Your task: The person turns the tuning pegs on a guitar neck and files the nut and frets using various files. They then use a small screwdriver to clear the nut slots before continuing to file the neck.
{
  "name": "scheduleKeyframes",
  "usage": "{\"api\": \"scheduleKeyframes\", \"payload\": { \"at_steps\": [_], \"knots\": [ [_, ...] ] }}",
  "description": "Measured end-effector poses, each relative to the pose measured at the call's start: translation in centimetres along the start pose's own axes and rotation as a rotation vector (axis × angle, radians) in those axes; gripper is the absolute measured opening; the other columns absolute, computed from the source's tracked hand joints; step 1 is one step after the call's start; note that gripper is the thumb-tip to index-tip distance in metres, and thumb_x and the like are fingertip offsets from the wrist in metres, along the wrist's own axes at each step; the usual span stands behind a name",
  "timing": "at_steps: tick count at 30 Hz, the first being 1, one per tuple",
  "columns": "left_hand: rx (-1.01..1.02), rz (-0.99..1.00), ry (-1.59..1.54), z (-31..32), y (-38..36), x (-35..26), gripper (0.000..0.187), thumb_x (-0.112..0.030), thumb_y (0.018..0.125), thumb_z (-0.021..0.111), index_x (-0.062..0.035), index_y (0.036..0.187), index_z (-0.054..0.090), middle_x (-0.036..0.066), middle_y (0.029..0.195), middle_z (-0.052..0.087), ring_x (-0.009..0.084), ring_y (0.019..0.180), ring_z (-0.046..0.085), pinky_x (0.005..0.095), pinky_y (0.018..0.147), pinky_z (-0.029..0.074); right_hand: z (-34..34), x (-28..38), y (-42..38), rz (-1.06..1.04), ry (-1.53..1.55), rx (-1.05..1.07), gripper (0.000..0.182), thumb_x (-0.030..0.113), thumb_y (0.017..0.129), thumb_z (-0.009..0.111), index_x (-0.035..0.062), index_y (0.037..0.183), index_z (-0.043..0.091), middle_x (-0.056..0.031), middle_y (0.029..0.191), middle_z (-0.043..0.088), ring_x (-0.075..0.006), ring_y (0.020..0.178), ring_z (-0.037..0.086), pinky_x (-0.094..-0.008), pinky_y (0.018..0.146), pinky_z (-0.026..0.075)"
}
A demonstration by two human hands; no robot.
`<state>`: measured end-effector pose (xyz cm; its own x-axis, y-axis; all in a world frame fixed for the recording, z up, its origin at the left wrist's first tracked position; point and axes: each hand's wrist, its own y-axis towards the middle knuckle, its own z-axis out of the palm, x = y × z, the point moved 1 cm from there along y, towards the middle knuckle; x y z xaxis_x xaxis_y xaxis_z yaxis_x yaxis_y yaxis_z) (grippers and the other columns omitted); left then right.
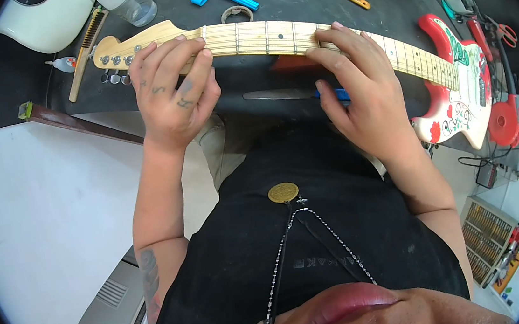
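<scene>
Two hands are on the electric guitar (414,61), which lies along the workbench (313,12). Your left hand (169,95) curls at the nut, your right hand (368,79) over the fretboard (252,37); grip cannot be confirmed. Recommended: light, even fingertip pressure.

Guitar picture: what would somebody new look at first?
Probably the red-and-white guitar with painted designs, its body on the right and its long pale wooden neck reaching left over the dark bench. Next, perhaps the bare left hand near the headstock and bare right hand farther along the strings.
</scene>
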<state>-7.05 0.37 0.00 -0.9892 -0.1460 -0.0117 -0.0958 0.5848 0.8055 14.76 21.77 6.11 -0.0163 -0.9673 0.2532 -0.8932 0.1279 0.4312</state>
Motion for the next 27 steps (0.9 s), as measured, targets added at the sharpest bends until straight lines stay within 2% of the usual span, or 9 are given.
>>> {"api": "scheduleKeyframes", "payload": {
  "at_steps": [6, 7, 9, 18, 22, 25, 27],
  "knots": [
    [0.026, -0.075, -0.083, -0.5, 0.3, -0.5, 0.047, -0.011, 0.082, 0.086, -0.0103, 0.128, 0.075, 0.009, 0.131, 0.077, 0.034, 0.121, 0.071, 0.052, 0.113, 0.049, 0.3, 0.1, -0.3, 0.005, -0.027, -0.058, 0.043, 0.002, 0.086, 0.079, 0.0096, 0.129, 0.075, -0.0129, 0.138, 0.073, -0.0385, 0.139, 0.067, -0.0599, 0.119, 0.051],
    [0.028, -0.072, -0.085, -0.4, 0.5, -0.8, 0.047, -0.011, 0.082, 0.086, -0.0103, 0.128, 0.075, 0.009, 0.131, 0.077, 0.034, 0.121, 0.071, 0.052, 0.113, 0.049, 0.4, 0.1, -0.3, 0.009, -0.027, -0.06, 0.043, 0.002, 0.086, 0.079, 0.0096, 0.129, 0.075, -0.0129, 0.138, 0.073, -0.0385, 0.139, 0.067, -0.0599, 0.119, 0.051],
    [0.07, -0.127, -0.117, -0.4, 0.9, -1.2, 0.045, -0.019, 0.08, 0.088, -0.0174, 0.123, 0.076, 0.004, 0.135, 0.073, 0.0298, 0.126, 0.068, 0.0546, 0.117, 0.043, 0.5, 0.1, -0.2, -0.01, -0.044, -0.088, 0.043, 0.001, 0.085, 0.079, 0.0091, 0.126, 0.075, -0.0127, 0.135, 0.073, -0.0386, 0.136, 0.069, -0.0583, 0.116, 0.052],
    [0.131, -0.137, -0.061, -0.6, 1.4, -2.2, 0.045, -0.021, 0.078, 0.089, -0.0171, 0.122, 0.078, 0.007, 0.14, 0.072, 0.0325, 0.126, 0.066, 0.0559, 0.117, 0.041, 0.8, -0.1, 0.5, -0.039, -0.016, -0.152, 0.039, -0.004, 0.079, 0.077, 0.0068, 0.117, 0.075, -0.0121, 0.124, 0.074, -0.0392, 0.124, 0.073, -0.0538, 0.106, 0.056],
    [0.09, -0.159, -0.109, -0.5, 1.4, -2.0, 0.046, -0.023, 0.077, 0.09, -0.0173, 0.121, 0.079, 0.008, 0.145, 0.07, 0.0336, 0.126, 0.065, 0.0563, 0.116, 0.041, 0.7, -0.1, 0.6, -0.042, -0.018, -0.15, 0.038, -0.003, 0.079, 0.078, 0.0066, 0.116, 0.075, -0.0118, 0.124, 0.074, -0.039, 0.124, 0.073, -0.0531, 0.106, 0.056],
    [0.137, -0.121, -0.047, -0.4, 1.5, -2.0, 0.048, -0.023, 0.075, 0.09, -0.0168, 0.121, 0.078, 0.008, 0.148, 0.069, 0.034, 0.128, 0.064, 0.0566, 0.116, 0.041, 0.5, -0.1, 0.6, -0.007, -0.027, -0.094, 0.036, -0.003, 0.085, 0.074, 0.0069, 0.12, 0.077, -0.0118, 0.132, 0.075, -0.0385, 0.133, 0.071, -0.0498, 0.11, 0.056],
    [0.094, -0.166, -0.097, -0.7, 1.6, -2.2, 0.048, -0.024, 0.075, 0.09, -0.018, 0.121, 0.079, 0.008, 0.15, 0.068, 0.0345, 0.13, 0.063, 0.0568, 0.117, 0.04, 0.6, -0.1, 0.7, -0.037, -0.034, -0.137, 0.037, -0.002, 0.079, 0.078, 0.0075, 0.115, 0.075, -0.0107, 0.124, 0.074, -0.0385, 0.123, 0.073, -0.0521, 0.106, 0.056]
  ]
}}
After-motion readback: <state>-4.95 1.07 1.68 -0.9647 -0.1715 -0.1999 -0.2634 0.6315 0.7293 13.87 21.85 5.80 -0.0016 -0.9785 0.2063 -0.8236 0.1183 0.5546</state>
